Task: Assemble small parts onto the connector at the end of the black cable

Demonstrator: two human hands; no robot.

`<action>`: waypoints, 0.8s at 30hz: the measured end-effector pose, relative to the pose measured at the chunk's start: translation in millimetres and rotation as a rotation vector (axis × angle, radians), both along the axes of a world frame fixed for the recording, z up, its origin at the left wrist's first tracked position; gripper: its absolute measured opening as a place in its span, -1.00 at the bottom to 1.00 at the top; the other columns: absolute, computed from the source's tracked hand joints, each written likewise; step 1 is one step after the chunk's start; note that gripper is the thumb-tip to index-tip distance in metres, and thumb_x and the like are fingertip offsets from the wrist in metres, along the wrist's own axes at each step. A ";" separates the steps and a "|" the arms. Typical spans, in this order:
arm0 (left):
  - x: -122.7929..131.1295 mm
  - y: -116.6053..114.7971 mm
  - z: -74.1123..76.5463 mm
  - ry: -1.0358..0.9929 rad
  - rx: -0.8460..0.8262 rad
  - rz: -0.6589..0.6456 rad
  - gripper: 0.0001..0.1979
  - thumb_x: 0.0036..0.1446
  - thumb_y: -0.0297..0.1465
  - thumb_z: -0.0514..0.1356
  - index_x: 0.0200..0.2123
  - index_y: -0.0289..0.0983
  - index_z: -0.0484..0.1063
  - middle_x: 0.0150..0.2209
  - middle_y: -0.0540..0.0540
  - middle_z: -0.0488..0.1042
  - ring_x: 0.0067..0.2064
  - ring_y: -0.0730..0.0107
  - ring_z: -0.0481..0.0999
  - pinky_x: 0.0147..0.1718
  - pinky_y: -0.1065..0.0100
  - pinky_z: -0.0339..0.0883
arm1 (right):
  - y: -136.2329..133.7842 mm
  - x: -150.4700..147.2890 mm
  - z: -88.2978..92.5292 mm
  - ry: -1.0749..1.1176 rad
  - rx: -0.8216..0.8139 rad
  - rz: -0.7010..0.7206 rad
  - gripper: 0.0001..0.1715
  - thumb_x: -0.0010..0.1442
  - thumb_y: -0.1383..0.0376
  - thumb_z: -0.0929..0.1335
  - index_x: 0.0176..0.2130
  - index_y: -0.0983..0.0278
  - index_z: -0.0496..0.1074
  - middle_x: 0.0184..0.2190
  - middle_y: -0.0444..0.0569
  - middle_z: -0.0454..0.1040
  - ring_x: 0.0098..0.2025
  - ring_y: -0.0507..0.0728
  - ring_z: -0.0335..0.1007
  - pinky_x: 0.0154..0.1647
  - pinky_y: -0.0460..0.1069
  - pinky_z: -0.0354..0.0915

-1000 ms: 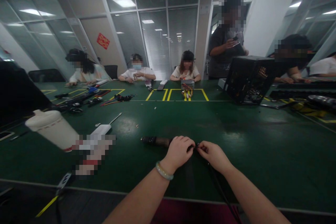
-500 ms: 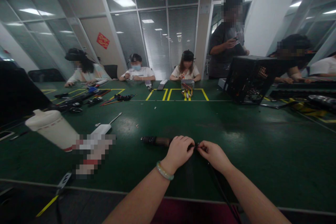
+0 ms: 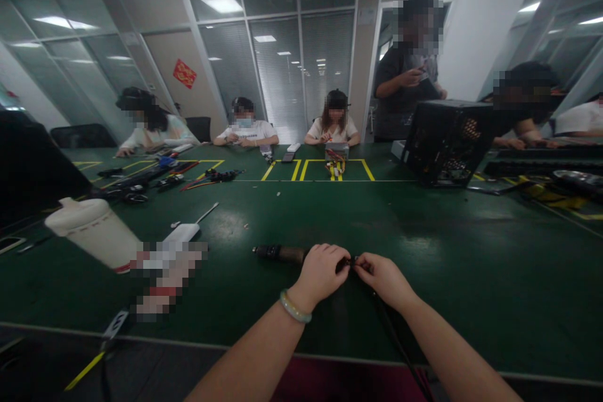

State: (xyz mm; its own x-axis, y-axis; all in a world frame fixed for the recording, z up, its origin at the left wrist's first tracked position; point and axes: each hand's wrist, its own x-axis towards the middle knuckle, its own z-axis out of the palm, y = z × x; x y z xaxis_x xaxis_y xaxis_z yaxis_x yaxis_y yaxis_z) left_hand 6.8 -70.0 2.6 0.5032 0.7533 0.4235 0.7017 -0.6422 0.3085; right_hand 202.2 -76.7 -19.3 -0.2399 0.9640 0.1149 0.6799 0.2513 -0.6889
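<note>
A dark cylindrical tool [image 3: 287, 254] lies across the green table [image 3: 452, 301], its metal tip pointing left. My left hand [image 3: 325, 270], with a pale green bangle on the wrist, is closed round the right end of the tool. Just to its right, my right hand [image 3: 381, 276] pinches at a small dark part by the tool's end, and the fingertips of both hands nearly meet there. A black cable [image 3: 393, 333] runs from below my right hand down over the table's front edge. The pinched part is too small to make out.
A white lidded cup [image 3: 94, 229] and a white device [image 3: 181, 235] stand or lie at the left. Black cables [image 3: 127, 191] are farther back. A black computer case [image 3: 445, 144] stands at the back right. Several people are across the table.
My hands and the tool have hardly moved. Across the table, the masked person's raised hand has come down.
</note>
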 end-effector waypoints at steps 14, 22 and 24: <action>-0.9 -1.8 5.9 0.037 -0.001 -0.033 -0.85 0.18 -0.43 0.17 -0.17 -0.16 0.44 -0.17 -0.02 0.49 -0.11 0.29 0.41 -0.12 0.24 0.20 | -2.2 -0.7 5.0 0.011 -0.012 -0.010 -0.82 0.18 0.22 0.29 -0.32 0.23 0.46 -0.47 -0.15 0.52 -0.46 0.06 0.40 -0.44 -0.09 0.19; 1.3 0.6 2.1 0.042 -0.014 0.008 -0.92 0.18 -0.41 0.18 -0.23 -0.17 0.43 -0.20 0.01 0.49 -0.13 0.30 0.42 -0.14 0.25 0.20 | -1.1 -1.3 2.6 -0.005 -0.002 -0.014 -0.83 0.18 0.22 0.30 -0.32 0.23 0.46 -0.48 -0.15 0.51 -0.46 0.06 0.39 -0.43 -0.10 0.18; 1.6 0.3 2.1 0.028 -0.017 0.010 -0.91 0.17 -0.40 0.18 -0.22 -0.17 0.43 -0.20 0.00 0.49 -0.13 0.29 0.42 -0.13 0.25 0.20 | -1.4 -1.8 3.5 -0.006 -0.008 -0.017 -0.83 0.18 0.22 0.30 -0.33 0.23 0.46 -0.48 -0.14 0.51 -0.46 0.06 0.39 -0.43 -0.10 0.18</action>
